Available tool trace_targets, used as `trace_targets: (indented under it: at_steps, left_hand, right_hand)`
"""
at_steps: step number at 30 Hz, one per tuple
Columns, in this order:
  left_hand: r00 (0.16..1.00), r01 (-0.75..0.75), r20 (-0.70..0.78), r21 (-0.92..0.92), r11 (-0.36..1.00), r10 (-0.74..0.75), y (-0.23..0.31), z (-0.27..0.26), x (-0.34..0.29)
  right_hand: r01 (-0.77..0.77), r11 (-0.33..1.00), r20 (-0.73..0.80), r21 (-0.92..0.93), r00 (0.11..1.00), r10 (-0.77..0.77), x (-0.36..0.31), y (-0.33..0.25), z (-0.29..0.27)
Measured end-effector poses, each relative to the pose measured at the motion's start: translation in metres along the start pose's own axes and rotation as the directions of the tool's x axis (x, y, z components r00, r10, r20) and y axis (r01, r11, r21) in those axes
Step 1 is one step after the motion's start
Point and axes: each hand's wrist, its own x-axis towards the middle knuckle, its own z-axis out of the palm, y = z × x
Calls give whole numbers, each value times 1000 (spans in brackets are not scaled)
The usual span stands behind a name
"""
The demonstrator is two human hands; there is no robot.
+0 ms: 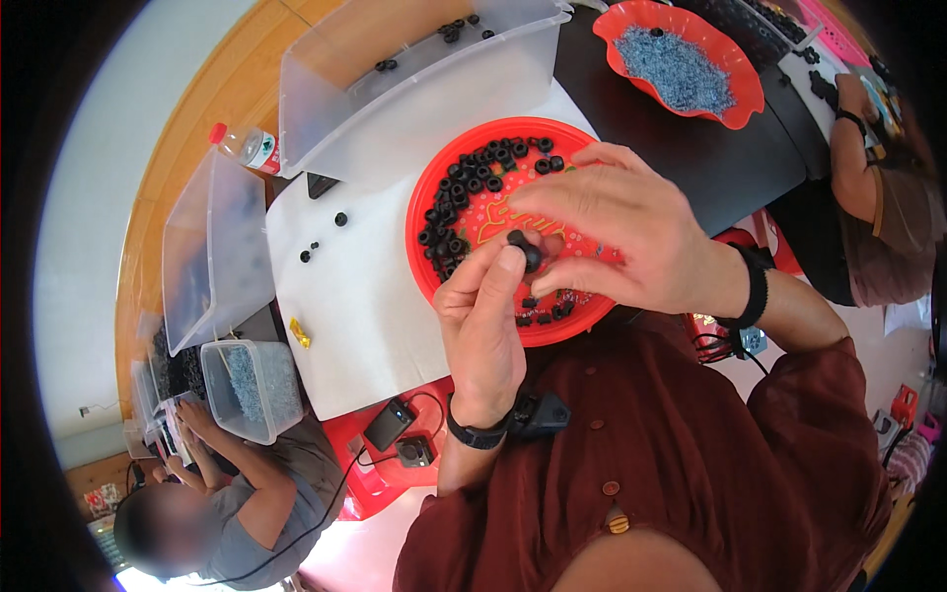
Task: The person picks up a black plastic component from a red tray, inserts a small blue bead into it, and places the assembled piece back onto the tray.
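My left hand pinches a small black knob-like part between thumb and fingers, above the red round tray. Close on its right side, my right hand is curved around the part with thumb and fingers apart; I see nothing held in it. Inside the tray, many black ring-shaped parts lie along the left and far side. Several smaller black pieces lie at its near edge, partly behind my hands.
Loose black parts and a yellow wrapper lie on the white sheet. Beyond stand a clear bin, a bottle and a red dish of small metallic pieces. People work at the left and right.
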Motion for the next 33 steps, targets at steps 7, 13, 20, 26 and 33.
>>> trace_targets:
  at_steps: [7, 13, 20, 26, 33]
  left_hand:
    - [945, -274, -30, 471, 839, 326, 0, -1, 1]
    - [930, -344, 70, 519, 783, 362, 3, -1, -1]
    - [940, -334, 104, 486, 808, 326, 1, -5, -2]
    - [908, -418, 233, 533, 736, 347, 0, -9, 0]
    - [970, -243, 109, 455, 857, 217, 5, -1, -1]
  right_hand:
    - [-802, 158, 691, 576, 581, 429, 12, -2, -6]
    - [-846, -157, 852, 510, 471, 228, 16, -1, -2]
    - [-855, -304, 904, 421, 366, 223, 17, -9, 0]
    - [-804, -349, 873, 481, 404, 273, 12, -15, 3]
    - [-761, -395, 856, 515, 431, 285, 10, -10, 3]
